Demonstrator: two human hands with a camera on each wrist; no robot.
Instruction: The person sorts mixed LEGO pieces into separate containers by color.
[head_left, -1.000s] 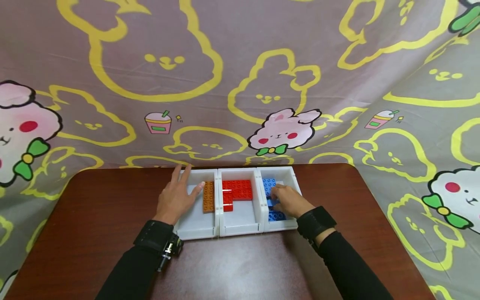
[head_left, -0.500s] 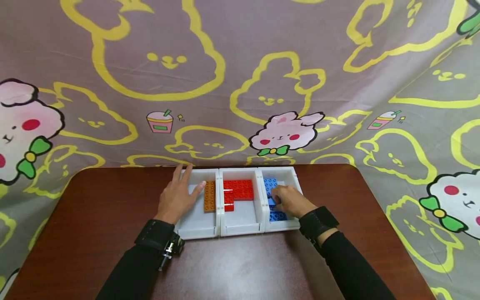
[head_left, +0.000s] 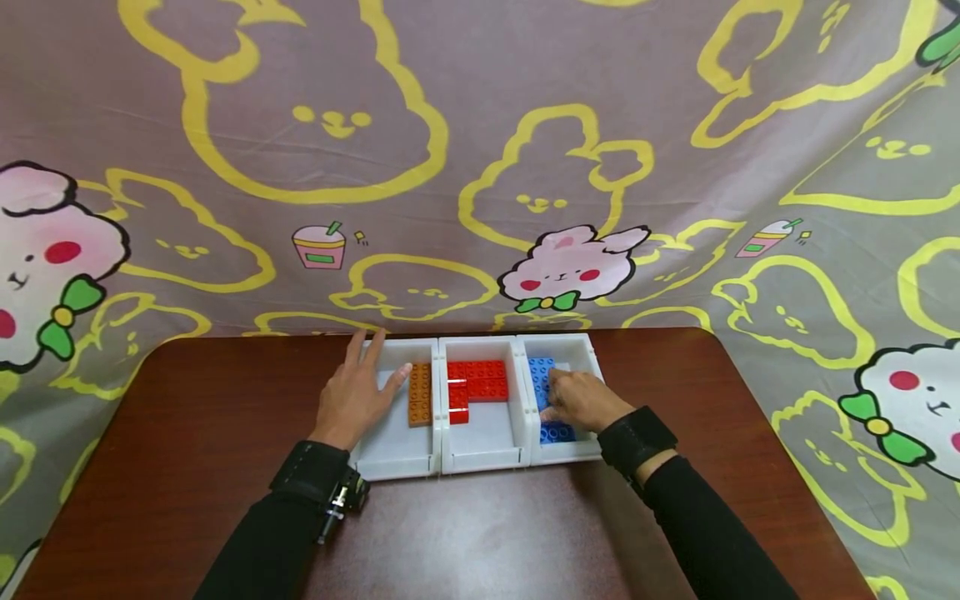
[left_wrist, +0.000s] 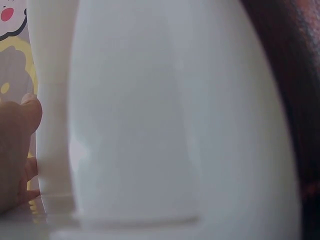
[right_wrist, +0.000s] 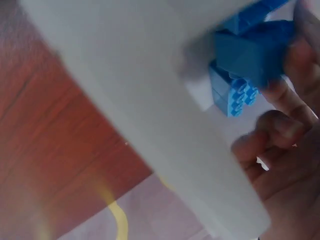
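Note:
Three white bins stand side by side at the table's far edge. The left bin [head_left: 393, 465] holds orange bricks [head_left: 418, 393], the middle bin [head_left: 480, 457] red bricks [head_left: 476, 381], and the right bin [head_left: 594, 360] blue bricks [head_left: 538, 371]. My left hand [head_left: 358, 390] rests flat on the left bin's outer rim, fingers straight, thumb pointing in toward the orange bricks. My right hand [head_left: 564, 398] reaches into the right bin. In the right wrist view its fingers [right_wrist: 295, 75] pinch a blue brick [right_wrist: 250, 57] just inside the white bin wall [right_wrist: 150, 100].
The dark wooden table [head_left: 480, 533] is bare in front of the bins. A rabbit-print cloth [head_left: 480, 167] hangs close behind and drapes past the right edge. The left wrist view is filled by the blurred bin wall [left_wrist: 150, 120], with my thumb [left_wrist: 17, 120] at its left.
My right hand has shifted slightly inside the blue bin, its fingers curling lower over the bricks. The left hand and the bins have not moved.

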